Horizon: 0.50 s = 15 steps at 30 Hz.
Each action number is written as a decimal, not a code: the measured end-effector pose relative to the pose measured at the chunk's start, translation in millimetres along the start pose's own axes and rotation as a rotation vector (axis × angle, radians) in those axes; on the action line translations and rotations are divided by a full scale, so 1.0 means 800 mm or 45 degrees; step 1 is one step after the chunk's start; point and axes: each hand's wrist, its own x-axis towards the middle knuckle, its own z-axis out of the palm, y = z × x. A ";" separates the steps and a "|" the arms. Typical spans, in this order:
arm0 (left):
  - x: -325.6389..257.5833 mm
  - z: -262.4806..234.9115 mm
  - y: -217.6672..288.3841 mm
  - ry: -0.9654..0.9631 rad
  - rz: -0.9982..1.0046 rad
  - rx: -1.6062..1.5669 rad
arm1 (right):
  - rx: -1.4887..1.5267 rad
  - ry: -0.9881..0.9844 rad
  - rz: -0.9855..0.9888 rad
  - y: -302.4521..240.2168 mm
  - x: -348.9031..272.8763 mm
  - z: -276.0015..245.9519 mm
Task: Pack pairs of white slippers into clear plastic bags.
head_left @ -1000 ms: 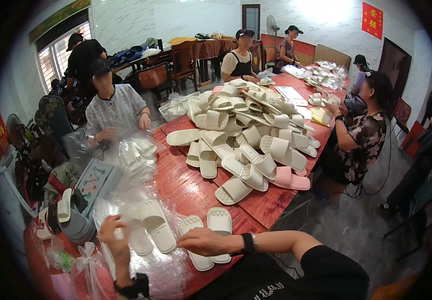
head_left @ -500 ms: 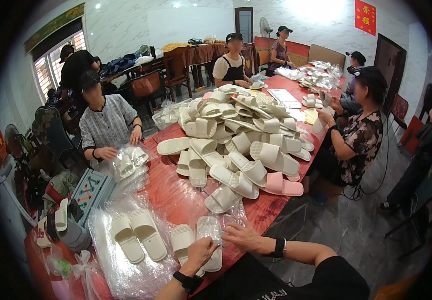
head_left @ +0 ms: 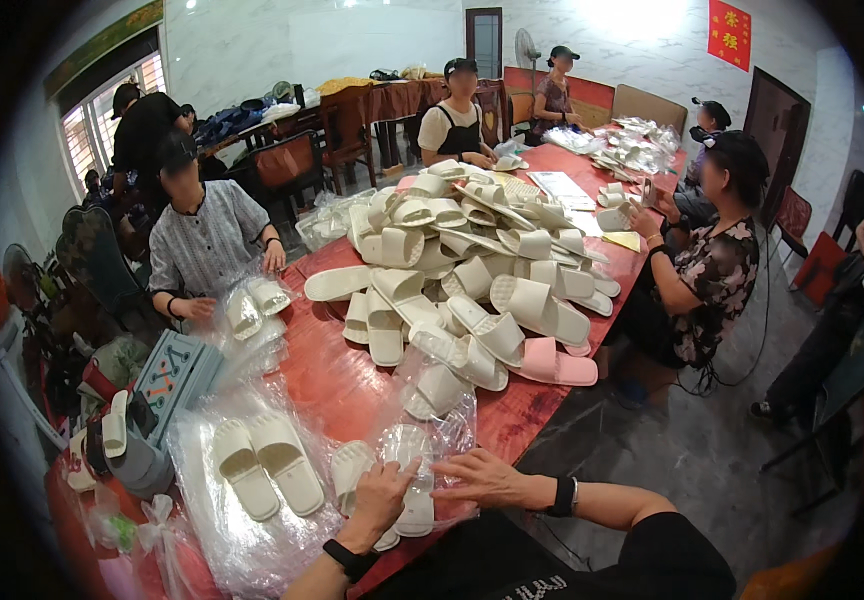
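A pair of cream slippers lies before me at the table's near edge. The left slipper (head_left: pixel 351 462) is partly covered by my left hand (head_left: pixel 380 497), whose fingers stretch over the gap between the two. The right slipper (head_left: pixel 408 447) shows through a clear plastic bag (head_left: pixel 457 425), which spreads loosely beyond its toe towards the pile. My right hand (head_left: pixel 482 479) is beside the bag, fingers outstretched and tips at its near right edge. Whether those fingertips pinch the film is hard to see. Another cream pair (head_left: pixel 270 466) rests on a stack of clear bags (head_left: pixel 207 520) to the left.
A large pile of cream slippers (head_left: pixel 452 250), with a pink slipper (head_left: pixel 556 362), covers the middle of the red table (head_left: pixel 327 345). Across to the left, a person (head_left: pixel 207 235) handles bagged slippers. More people sit along the right and far sides. A grey-blue box (head_left: pixel 177 375) stands at left.
My left hand has moved slightly left and its fingers have stretched out from a closed grip. The clear bag now spreads farther up towards the pile. My right hand stays close by.
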 end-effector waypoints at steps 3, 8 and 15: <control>0.013 0.000 0.002 0.034 -0.001 0.024 | -0.161 0.052 0.119 -0.001 -0.006 0.023; -0.005 -0.015 0.001 0.109 0.017 0.197 | -0.345 -0.254 0.695 -0.004 0.010 -0.011; -0.035 0.011 -0.022 0.031 -0.093 0.029 | 0.095 -0.243 0.988 0.021 -0.003 0.006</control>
